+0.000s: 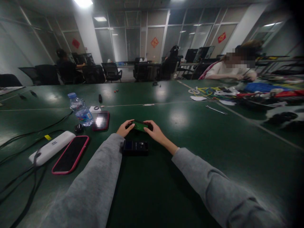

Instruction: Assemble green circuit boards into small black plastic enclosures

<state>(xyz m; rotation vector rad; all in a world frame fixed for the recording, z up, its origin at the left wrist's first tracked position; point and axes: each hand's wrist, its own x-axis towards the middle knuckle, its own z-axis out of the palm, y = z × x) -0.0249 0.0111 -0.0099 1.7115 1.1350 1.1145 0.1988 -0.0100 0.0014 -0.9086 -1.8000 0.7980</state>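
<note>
Between my two hands is a thin, dark-edged rectangular slab with a green face, held lengthwise above the table. Small pale marks show on the green; whether it is a circuit board or a lit screen I cannot make out. My left hand grips its left end, thumb on the face. At the opposite end, my right hand holds it the same way, fingers curled behind. Just below the hands, a black box-shaped device with a small dark display lies on the table, close to my left cuff.
On the green table, a pink-edged phone, white power strip, cables and water bottle lie or stand left. A wrench and piled cables are right. Another person sits across, far right.
</note>
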